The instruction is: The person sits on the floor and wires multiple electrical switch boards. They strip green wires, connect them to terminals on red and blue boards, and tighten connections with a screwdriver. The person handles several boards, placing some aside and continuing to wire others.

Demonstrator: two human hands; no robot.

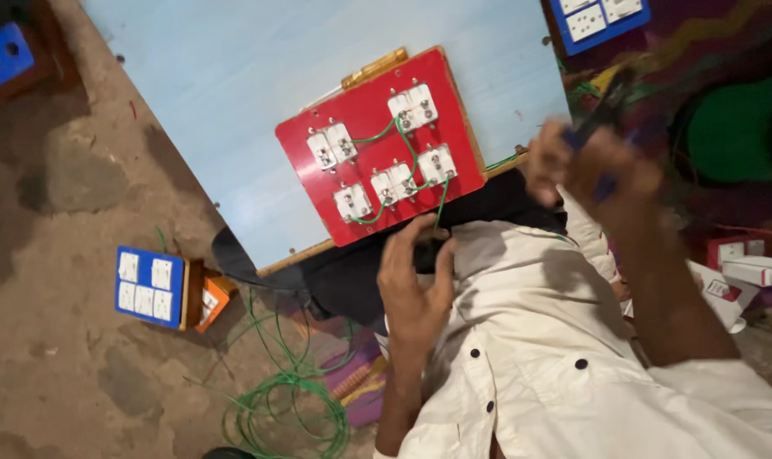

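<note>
an informal electrical workshop on a bare dirt floor: a red switchboard wired in green at centre, blue switchboards at lower left, coiled green wire along the bottom.

Dim warm light, motion blur, tilted view
</note>
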